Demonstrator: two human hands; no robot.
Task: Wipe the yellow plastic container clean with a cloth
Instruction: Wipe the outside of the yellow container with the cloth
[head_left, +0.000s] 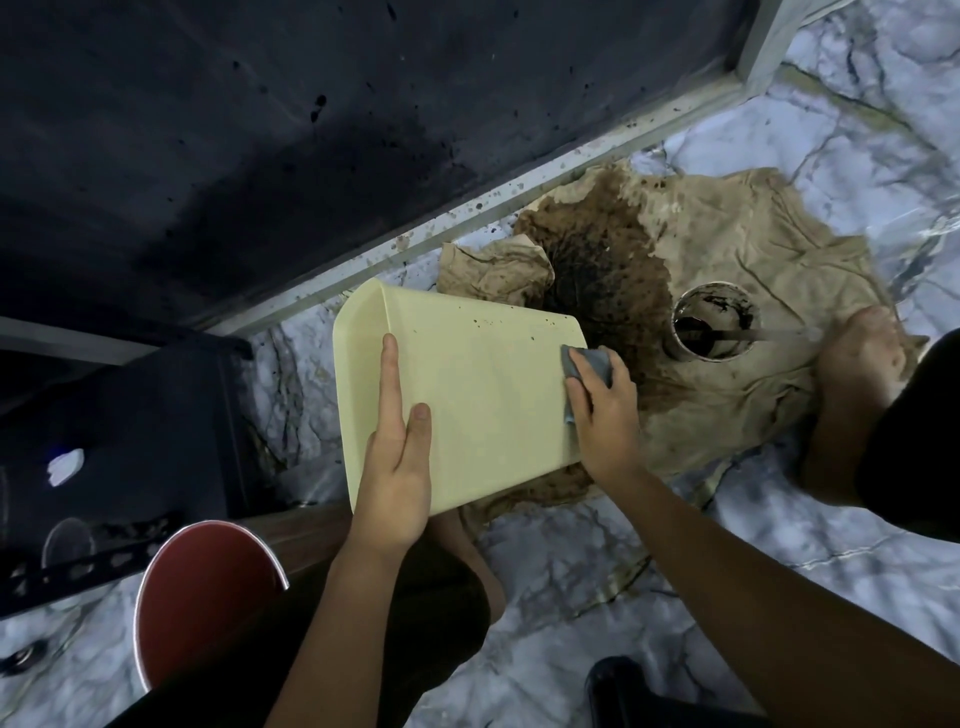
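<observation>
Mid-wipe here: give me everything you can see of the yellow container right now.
The yellow container is pale, smooth plastic with rounded corners, held tilted above the floor, its rim toward the upper left. Small dark specks dot its far edge. The left hand lies flat on the upturned face, fingers straight. The right hand presses a grey cloth against its right edge. Below it lies a stained beige rag.
</observation>
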